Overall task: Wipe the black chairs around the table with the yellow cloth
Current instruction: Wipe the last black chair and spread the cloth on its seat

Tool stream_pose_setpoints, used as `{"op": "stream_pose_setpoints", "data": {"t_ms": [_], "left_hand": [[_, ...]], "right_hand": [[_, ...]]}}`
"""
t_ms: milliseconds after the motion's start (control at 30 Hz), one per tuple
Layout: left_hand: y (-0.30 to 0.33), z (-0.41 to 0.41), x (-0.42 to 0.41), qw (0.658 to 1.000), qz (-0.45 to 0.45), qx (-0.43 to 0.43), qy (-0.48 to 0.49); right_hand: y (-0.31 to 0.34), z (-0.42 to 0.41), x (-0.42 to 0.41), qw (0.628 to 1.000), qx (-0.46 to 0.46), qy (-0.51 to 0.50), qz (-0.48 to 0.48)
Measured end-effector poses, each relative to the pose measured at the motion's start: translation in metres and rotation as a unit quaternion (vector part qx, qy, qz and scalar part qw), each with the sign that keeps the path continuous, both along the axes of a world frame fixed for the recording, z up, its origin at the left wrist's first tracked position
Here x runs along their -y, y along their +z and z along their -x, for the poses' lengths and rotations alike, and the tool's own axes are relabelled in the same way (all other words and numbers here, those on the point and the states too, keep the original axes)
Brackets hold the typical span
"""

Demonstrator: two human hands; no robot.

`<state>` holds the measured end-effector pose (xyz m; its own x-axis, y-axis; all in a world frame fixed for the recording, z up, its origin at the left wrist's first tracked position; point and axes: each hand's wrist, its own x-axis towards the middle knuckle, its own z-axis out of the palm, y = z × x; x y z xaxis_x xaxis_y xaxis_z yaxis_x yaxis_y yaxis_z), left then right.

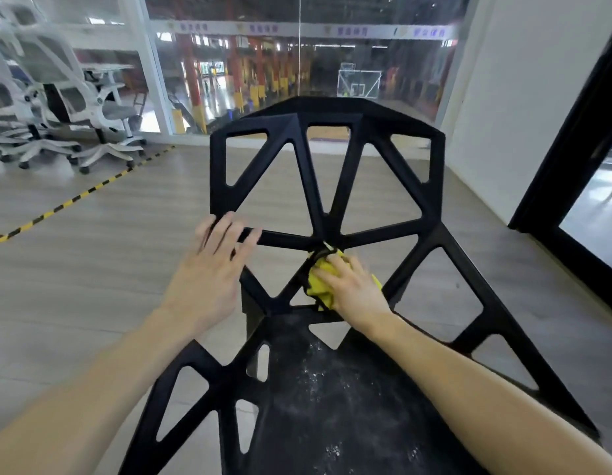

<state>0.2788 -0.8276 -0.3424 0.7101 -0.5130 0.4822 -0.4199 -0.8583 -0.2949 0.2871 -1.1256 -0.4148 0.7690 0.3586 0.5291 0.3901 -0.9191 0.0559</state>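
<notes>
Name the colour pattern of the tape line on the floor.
Yellow and black stripes on the tape line, clearest in the head view.

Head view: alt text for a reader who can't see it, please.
A right hand presses a yellow cloth on a black chair where seat meets backrest; the left hand rests on a strut. White specks dot the seat.

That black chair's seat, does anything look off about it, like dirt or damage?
Yes. The black chair has pale dusty specks and smears across its seat, so that part looks unwiped. The right hand presses the yellow cloth higher up, at the backrest's base. No breakage is visible.
</notes>
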Motion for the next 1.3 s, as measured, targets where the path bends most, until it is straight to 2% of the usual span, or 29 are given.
{"op": "stream_pose_setpoints", "data": {"t_ms": [33, 67, 133, 200, 267, 333, 367, 467, 533, 600, 700, 733, 800, 933, 967, 1000, 1067, 1133, 1200, 1233, 1300], "left_hand": [[0.002, -0.007, 0.011, 0.999, -0.031, -0.012, -0.028], [0.004, -0.019, 0.024, 0.998, -0.038, -0.044, -0.017], [0.011, -0.043, 0.054, 0.99, -0.035, -0.115, 0.067], [0.024, -0.062, 0.078, 0.977, -0.018, -0.181, 0.11], [0.034, -0.072, 0.086, 0.966, 0.02, -0.232, 0.111], [0.036, -0.079, 0.086, 0.963, 0.028, -0.243, 0.111], [0.035, -0.082, 0.086, 0.965, 0.021, -0.233, 0.116], [0.031, -0.088, 0.087, 0.974, 0.002, -0.198, 0.114], [0.027, -0.089, 0.088, 0.978, 0.005, -0.178, 0.107], [0.024, -0.091, 0.088, 0.98, 0.005, -0.165, 0.111], [0.021, -0.093, 0.087, 0.981, 0.031, -0.158, 0.105], [0.021, -0.094, 0.085, 0.98, 0.046, -0.164, 0.102], [0.021, -0.094, 0.084, 0.98, 0.047, -0.163, 0.1], [0.024, -0.093, 0.085, 0.984, 0.032, -0.146, 0.095], [0.023, -0.092, 0.085, 0.984, 0.042, -0.148, 0.092], [0.022, -0.091, 0.086, 0.983, 0.049, -0.149, 0.094], [0.019, -0.087, 0.088, 0.983, 0.043, -0.137, 0.11], [0.014, -0.088, 0.088, 0.982, 0.05, -0.127, 0.127], [0.012, -0.087, 0.089, 0.979, 0.081, -0.136, 0.127], [0.012, -0.086, 0.089, 0.979, 0.079, -0.136, 0.126], [0.012, -0.086, 0.087, 0.982, 0.054, -0.133, 0.123]], "right_hand": [[0.01, 0.001, 0.007, 1.0, 0.012, 0.015, -0.019], [0.032, -0.004, 0.011, 0.998, 0.043, 0.02, -0.046], [0.105, -0.024, 0.017, 0.984, 0.155, -0.008, -0.09], [0.189, -0.06, 0.024, 0.961, 0.245, -0.083, -0.095], [0.232, -0.089, 0.027, 0.959, 0.233, -0.147, -0.065], [0.216, -0.104, 0.028, 0.963, 0.206, -0.164, -0.055], [0.187, -0.1, 0.027, 0.967, 0.199, -0.15, -0.054], [0.061, -0.055, 0.018, 0.991, 0.116, -0.056, -0.026], [0.025, -0.026, 0.017, 0.999, 0.034, 0.014, 0.013], [0.069, -0.04, 0.024, 0.997, 0.068, 0.037, -0.026], [0.195, -0.092, 0.035, 0.966, 0.223, -0.081, -0.105], [0.217, -0.104, 0.035, 0.958, 0.238, -0.116, -0.112], [0.198, -0.109, 0.032, 0.96, 0.224, -0.13, -0.101], [0.03, -0.045, 0.018, 0.995, 0.101, -0.018, -0.008], [0.007, -0.03, 0.017, 0.997, 0.074, 0.008, 0.014], [0.007, -0.026, 0.019, 0.998, 0.054, 0.029, 0.023], [0.058, -0.049, 0.028, 0.995, 0.097, 0.03, -0.021], [0.144, -0.084, 0.036, 0.973, 0.201, -0.056, -0.098], [0.195, -0.107, 0.041, 0.95, 0.249, -0.116, -0.151], [0.193, -0.111, 0.035, 0.948, 0.252, -0.114, -0.158], [0.137, -0.094, 0.014, 0.963, 0.214, -0.086, -0.136]]}}
